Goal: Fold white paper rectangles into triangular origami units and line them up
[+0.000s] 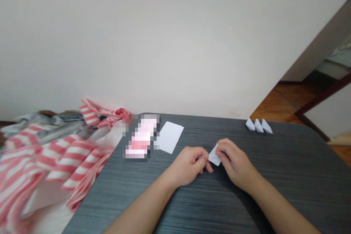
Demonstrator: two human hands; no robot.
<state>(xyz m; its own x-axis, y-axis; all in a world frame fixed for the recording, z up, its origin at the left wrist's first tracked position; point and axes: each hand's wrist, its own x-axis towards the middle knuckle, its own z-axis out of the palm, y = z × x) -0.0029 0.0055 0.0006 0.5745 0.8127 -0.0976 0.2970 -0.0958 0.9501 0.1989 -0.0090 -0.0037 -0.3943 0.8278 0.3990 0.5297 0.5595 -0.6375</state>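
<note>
A small folded piece of white paper (pixel 214 156) is pinched between both hands just above the dark grey table (pixel 287 175). My left hand (pixel 189 166) grips its left edge with curled fingers. My right hand (pixel 236 163) closes on its right side with thumb and fingertips. Both forearms reach in from the bottom edge.
A flat white paper slip (pixel 170 136) lies beyond the hands, beside a blurred pink object (pixel 141 137). Three small folded white paper triangles (pixel 259 125) stand in a row at the far right. Red-and-white striped plastic bags (pixel 49 161) pile up left of the table. A white wall stands behind.
</note>
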